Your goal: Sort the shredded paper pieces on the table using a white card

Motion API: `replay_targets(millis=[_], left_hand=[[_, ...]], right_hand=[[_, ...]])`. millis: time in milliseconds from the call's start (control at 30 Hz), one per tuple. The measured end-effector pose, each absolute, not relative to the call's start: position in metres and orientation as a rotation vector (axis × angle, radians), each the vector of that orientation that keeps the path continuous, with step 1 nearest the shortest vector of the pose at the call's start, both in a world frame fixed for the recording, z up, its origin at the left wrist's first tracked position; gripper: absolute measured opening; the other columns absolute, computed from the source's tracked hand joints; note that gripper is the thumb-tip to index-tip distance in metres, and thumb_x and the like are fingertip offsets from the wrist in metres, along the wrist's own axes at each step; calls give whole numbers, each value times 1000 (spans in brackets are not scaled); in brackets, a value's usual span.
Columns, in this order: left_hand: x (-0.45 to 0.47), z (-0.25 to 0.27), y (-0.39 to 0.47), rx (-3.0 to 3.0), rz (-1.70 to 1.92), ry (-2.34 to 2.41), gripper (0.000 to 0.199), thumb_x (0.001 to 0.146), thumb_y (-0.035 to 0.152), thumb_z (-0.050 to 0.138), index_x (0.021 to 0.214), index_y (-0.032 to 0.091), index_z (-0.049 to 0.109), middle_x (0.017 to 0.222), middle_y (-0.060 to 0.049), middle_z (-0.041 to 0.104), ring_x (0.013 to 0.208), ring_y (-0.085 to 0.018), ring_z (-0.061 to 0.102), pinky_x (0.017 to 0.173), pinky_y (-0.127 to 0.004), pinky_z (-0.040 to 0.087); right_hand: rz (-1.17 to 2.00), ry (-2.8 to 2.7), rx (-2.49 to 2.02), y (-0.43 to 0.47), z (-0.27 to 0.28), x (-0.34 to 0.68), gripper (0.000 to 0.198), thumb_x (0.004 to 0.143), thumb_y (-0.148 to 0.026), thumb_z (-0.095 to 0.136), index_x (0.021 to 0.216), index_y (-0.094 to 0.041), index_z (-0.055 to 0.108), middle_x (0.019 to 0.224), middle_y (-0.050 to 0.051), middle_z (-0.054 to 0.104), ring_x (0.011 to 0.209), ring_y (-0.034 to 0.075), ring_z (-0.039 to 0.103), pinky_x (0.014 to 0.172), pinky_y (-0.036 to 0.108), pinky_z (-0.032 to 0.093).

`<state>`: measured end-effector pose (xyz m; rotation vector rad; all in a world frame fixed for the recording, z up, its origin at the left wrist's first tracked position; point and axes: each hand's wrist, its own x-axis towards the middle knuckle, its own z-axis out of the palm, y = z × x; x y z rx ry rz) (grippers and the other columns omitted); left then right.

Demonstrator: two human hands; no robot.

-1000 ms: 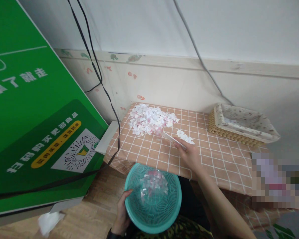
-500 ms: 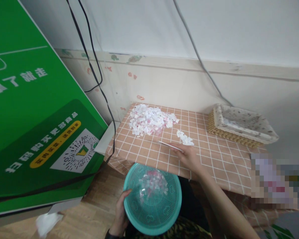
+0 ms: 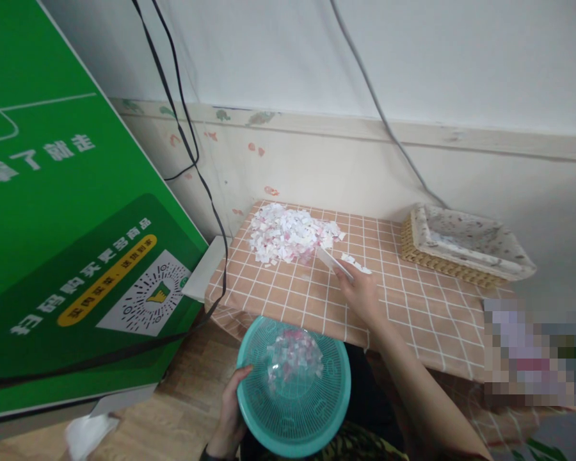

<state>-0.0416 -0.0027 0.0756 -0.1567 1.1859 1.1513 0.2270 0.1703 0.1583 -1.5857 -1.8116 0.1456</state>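
Observation:
My left hand (image 3: 233, 397) grips the left rim of a round green plastic basket (image 3: 292, 442) with slotted sides, held below the table's front edge. Inside it lies a heap of small clear and pinkish pieces (image 3: 295, 358). Over the table, my right hand (image 3: 360, 291) is closed on a flat white card-like piece (image 3: 333, 261), whose far end is close to the near right side of a large pile of small white and pink scraps (image 3: 288, 234). A smaller group of white scraps (image 3: 356, 262) lies just behind my right hand, which partly hides it.
A brown checked cloth (image 3: 413, 320) covers the table. At its back right stands a lined wicker basket (image 3: 465, 246). A green printed cabinet (image 3: 77, 211) rises on the left, with black cables (image 3: 192, 147) hanging beside it. White crumpled material (image 3: 90, 435) lies on the floor.
My right hand has moved a little away from me, carrying the white piece up to the large pile and turning it more forward. My left hand and the green basket stay nearly still.

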Motion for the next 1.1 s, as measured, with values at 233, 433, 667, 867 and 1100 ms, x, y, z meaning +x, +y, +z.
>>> replay_targets(millis=[233, 433, 667, 867, 1100], left_hand=[[-42, 75, -3, -171, 1168, 1199, 7, 62, 19, 70, 63, 13, 71, 60, -4, 71, 55, -21, 64, 57, -31, 52], [-43, 74, -1, -164, 1139, 1237, 9, 59, 20, 70, 64, 13, 71, 61, -5, 71, 55, -21, 65, 58, -33, 52], [-43, 73, -2, -167, 1156, 1224, 10, 57, 20, 72, 64, 13, 72, 62, -6, 72, 56, -21, 65, 59, -33, 52], [-43, 74, -2, -154, 1161, 1236, 10, 55, 20, 73, 62, 14, 72, 60, -5, 72, 55, -22, 65, 57, -34, 52], [-44, 70, -3, -150, 1160, 1251, 12, 56, 21, 73, 65, 13, 73, 63, -7, 73, 57, -22, 66, 61, -34, 53]], right_hand=[[351, -1908, -1472, 148, 162, 225, 35, 89, -29, 40, 120, -27, 57, 101, 2, 70, 75, 18, 66, 67, 31, 51], [206, -1736, -1557, 143, 156, 222, 36, 89, -34, 42, 120, -22, 57, 107, 7, 67, 87, 23, 66, 74, 35, 51], [-50, -1539, -1848, 141, 151, 224, 40, 89, -37, 38, 119, -17, 57, 97, 15, 68, 74, 27, 66, 66, 39, 49], [-111, -1533, -1885, 146, 148, 228, 40, 90, -36, 36, 119, -15, 56, 89, 14, 69, 67, 24, 64, 61, 35, 46], [-154, -1585, -1887, 164, 151, 228, 37, 90, -33, 36, 113, -16, 58, 74, 10, 67, 58, 21, 60, 53, 29, 39]])
